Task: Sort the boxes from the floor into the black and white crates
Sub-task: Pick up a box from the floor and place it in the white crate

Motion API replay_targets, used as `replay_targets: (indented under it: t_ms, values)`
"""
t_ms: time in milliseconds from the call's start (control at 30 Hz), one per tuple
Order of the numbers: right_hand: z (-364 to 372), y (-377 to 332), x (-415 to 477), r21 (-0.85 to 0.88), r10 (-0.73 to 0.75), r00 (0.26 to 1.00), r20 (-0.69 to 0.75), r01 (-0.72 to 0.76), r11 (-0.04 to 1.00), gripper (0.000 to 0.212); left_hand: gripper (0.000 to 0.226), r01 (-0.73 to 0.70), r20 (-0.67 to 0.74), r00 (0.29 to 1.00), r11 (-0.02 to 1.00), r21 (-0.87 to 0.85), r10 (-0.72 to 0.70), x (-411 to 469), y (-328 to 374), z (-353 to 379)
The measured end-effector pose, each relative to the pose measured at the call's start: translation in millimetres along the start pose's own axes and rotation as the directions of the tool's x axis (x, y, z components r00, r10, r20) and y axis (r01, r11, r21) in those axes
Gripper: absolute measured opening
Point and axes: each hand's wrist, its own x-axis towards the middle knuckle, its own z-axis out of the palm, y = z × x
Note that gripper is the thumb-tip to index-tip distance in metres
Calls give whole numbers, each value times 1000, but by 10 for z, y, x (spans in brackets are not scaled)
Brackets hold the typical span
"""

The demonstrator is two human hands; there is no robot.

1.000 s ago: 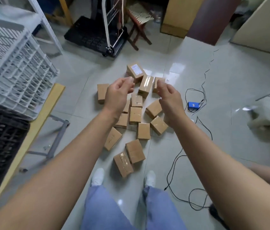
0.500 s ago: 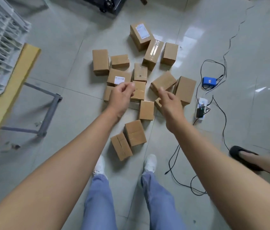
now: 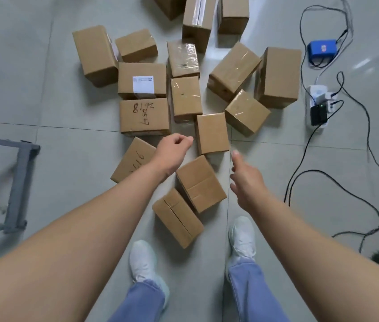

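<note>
Several brown cardboard boxes lie scattered on the tiled floor in the head view. One plain box [image 3: 200, 183] sits between my two hands, with another [image 3: 178, 217] just below it near my feet. A box with handwritten numbers [image 3: 145, 116] lies just beyond my left hand, and a small box [image 3: 211, 133] lies beyond my right. My left hand [image 3: 172, 151] hovers above the boxes with fingers loosely curled, holding nothing. My right hand [image 3: 245, 180] is stretched out with relaxed fingers, empty, right of the plain box. Neither crate is in view.
A grey metal table leg frame [image 3: 18, 182] stands at the left. At the right lie a blue device [image 3: 322, 49], a white power strip [image 3: 317, 105] and black cables [image 3: 300, 173] trailing over the floor. My white shoes [image 3: 143, 261] stand just below the boxes.
The view has dropped closer to the floor, so the crates have left the frame. Both hands have lowered toward the nearest boxes, and the right hand's fingers have spread.
</note>
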Motion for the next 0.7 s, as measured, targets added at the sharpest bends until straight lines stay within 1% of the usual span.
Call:
replay_targets:
  t_ms: [100, 167, 233, 333, 400, 500, 533, 600, 700]
  values:
    - [132, 419, 462, -18, 94, 995, -21, -94, 995, 35, 22, 27, 71, 997, 994, 105, -35, 379, -376, 253]
    - [220, 670, 753, -24, 136, 988, -67, -138, 990, 46, 30, 37, 86, 995, 986, 163, -52, 615, -594, 401]
    - [292, 884, 987, 26, 199, 974, -108, -197, 980, 60, 33, 42, 86, 995, 980, 195, -60, 810, -772, 541]
    - [351, 1171, 1244, 126, 290, 951, -106, -276, 953, 64, 36, 80, 111, 988, 968, 238, -109, 1037, -1029, 743]
    - [359, 1319, 1377, 164, 323, 942, -96, -305, 938, 61, 44, 114, 127, 980, 958, 262, -151, 1152, -1161, 846]
    - [343, 1410, 1506, 200, 358, 932, -52, -341, 919, 42, 51, 164, 165, 963, 947, 277, -215, 1251, -1268, 948]
    - [337, 1413, 1532, 219, 365, 931, -24, -351, 910, 39, 53, 178, 180, 956, 944, 276, -233, 1260, -1284, 972]
    - [305, 1386, 1551, 257, 366, 930, 15, -357, 898, 35, 56, 206, 203, 944, 944, 256, -261, 1242, -1297, 1008]
    - [228, 1274, 1468, 279, 347, 938, 20, -338, 899, 32, 57, 233, 208, 939, 951, 204, -274, 1135, -1242, 982]
